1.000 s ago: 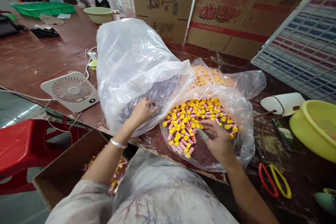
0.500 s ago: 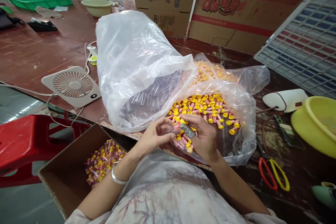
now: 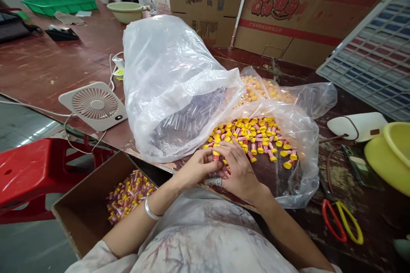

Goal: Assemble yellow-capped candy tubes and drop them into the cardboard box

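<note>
Close together at the table's front edge, my two hands meet over a small capped piece (image 3: 216,154) with a yellow top and a red-white body. My left hand (image 3: 199,167) pinches this piece. My right hand (image 3: 238,170) curls over it from the right; a grey wrapped patch (image 3: 214,181) shows below its fingers, and what its fingertips grip is hidden. Behind them, yellow-capped pieces (image 3: 261,130) spill from a clear bag (image 3: 296,117). A large white bag (image 3: 166,59) lies open to the left, with clear plastic tubes (image 3: 188,115) inside.
A cardboard box (image 3: 86,196) with capped tubes (image 3: 128,192) stands below the table at left, beside a red stool (image 3: 64,162). A fan (image 3: 96,104) stands on the table. At right are scissors (image 3: 341,219), a phone (image 3: 358,164) and a yellow basin (image 3: 392,153).
My right hand has moved left and down, closer to my left hand, and its fingers now cover the piece. The grey patch is lower. The whole view has shifted slightly.
</note>
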Available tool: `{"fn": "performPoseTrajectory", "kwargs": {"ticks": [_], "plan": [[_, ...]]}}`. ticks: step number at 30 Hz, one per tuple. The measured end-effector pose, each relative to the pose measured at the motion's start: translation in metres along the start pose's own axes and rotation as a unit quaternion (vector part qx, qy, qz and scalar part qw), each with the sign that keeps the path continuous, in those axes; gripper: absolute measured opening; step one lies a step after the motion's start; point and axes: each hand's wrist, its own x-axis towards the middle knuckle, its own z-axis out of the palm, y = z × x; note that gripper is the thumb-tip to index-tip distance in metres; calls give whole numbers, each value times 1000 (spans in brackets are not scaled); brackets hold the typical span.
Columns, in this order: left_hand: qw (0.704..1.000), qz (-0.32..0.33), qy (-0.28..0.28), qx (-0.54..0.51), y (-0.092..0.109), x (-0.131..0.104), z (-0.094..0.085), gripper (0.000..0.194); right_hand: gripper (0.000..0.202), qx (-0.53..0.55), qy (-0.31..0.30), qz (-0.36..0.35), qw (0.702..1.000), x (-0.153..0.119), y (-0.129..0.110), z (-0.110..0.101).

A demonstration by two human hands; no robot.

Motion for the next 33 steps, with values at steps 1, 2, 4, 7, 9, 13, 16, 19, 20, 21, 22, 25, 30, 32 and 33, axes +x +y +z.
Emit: {"fn": "performPoseTrajectory", "kwargs": {"ticks": [1, 2, 4, 7, 9, 13, 16, 19, 20, 21, 22, 25, 30, 32, 33], "plan": [[997, 20, 22, 74, 5, 3, -9, 26, 62, -1, -27, 5, 1000, 0, 7, -8], [981, 50, 61, 176, 11, 6, -21, 18, 67, -8, -43, 18, 999, -1, 15, -18], [888, 107, 156, 420, 23, 16, -51, 8, 66, -43, -33, 82, 995, -8, 37, -39], [708, 95, 179, 677, 32, 35, -99, 28, 39, -123, -39, 231, 964, -29, 69, -59], [652, 62, 115, 747, 29, 47, -123, 38, 36, -160, -106, 297, 935, -45, 82, -60], [625, 55, 65, 776, 21, 54, -140, 43, 34, -177, -174, 327, 912, -66, 90, -42], [680, 117, 100, 717, 23, 40, -130, 36, 27, -160, -124, 319, 926, -69, 89, -35], [779, 157, 116, 596, 28, 17, -101, 32, 22, -51, -5, 284, 958, -60, 80, -42], [809, 154, 108, 557, 28, 10, -88, 32, 24, 7, 33, 267, 963, -54, 73, -45], [834, 148, 93, 524, 28, 4, -74, 32, 26, 63, 60, 250, 964, -48, 65, -48], [853, 144, 72, 496, 28, -2, -61, 31, 29, 112, 75, 232, 964, -41, 56, -50], [890, 147, 21, 430, 24, -10, -28, 27, 31, 166, 67, 154, 972, -18, 29, -52], [938, 123, 22, 323, 17, -12, -6, 27, 35, 143, -4, 26, 989, 1, 9, -42], [965, 99, 33, 242, 11, -11, -3, 31, 47, 121, -36, 1, 992, 0, 6, -34], [976, 88, 39, 194, 7, -11, -1, 34, 57, 100, -45, -4, 994, -1, 5, -29]]}}
